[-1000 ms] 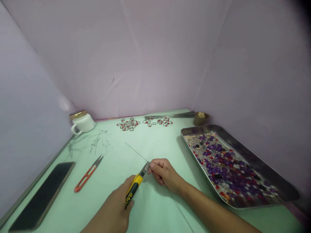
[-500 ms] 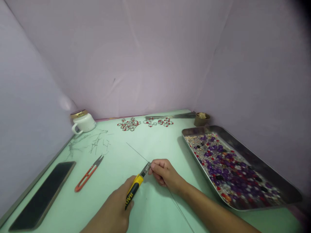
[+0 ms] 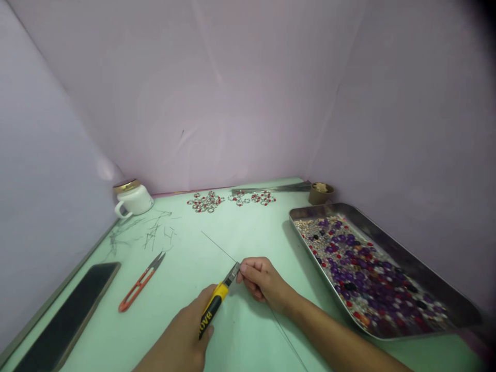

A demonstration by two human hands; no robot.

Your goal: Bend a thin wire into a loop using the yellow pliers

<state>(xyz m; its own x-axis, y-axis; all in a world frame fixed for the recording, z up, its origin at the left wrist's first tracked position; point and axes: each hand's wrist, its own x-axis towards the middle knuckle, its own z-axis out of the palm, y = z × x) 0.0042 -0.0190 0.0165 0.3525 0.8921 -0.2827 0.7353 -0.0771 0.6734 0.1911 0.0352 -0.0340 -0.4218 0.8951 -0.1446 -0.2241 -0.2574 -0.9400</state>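
My left hand [image 3: 192, 330] is wrapped round the yellow and black handle of a pair of pliers [image 3: 219, 295]. Their metal jaws meet a thin wire [image 3: 219, 248] right beside the fingertips of my right hand [image 3: 263, 281]. Those fingers pinch the same wire, whose one end points up and left over the table. More wire runs from under my right hand down toward the near edge. Whether the jaws are clamped tight is too small to tell.
Left lie red thread snips [image 3: 140, 283], a phone [image 3: 70, 315] and loose wire bits [image 3: 153, 232]. A white lidded mug [image 3: 135, 200], red beaded pieces [image 3: 205, 202], a wire bundle [image 3: 271, 188] and a small brown pot [image 3: 321, 193] stand behind. A metal bead tray [image 3: 387, 338] is at right.
The whole scene sits slightly lower in view. Pliers, wire and both hands keep nearly the same position relative to each other.
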